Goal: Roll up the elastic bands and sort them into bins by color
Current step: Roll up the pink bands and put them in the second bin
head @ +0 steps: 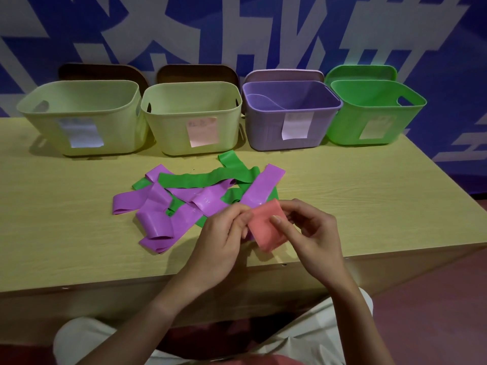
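Here both hands, left hand (224, 230) and right hand (308, 233), grip a folded pink band (266, 227) above the bench (369, 196) edge, beside purple bands (158, 206) and green bands (200, 177); the bins' paper labels (202, 131) are unreadable.

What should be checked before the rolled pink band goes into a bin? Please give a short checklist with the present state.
1. Pink band rolled compactly: ok.
2. Left hand and right hand both hold it: ok.
3. Bin with pink label open on top: ok.
4. Label text read: cannot tell, blurred.
5. Way to that bin free over the purple and green bands: ok.
6. Purple bin and green bin not mixed up: ok.
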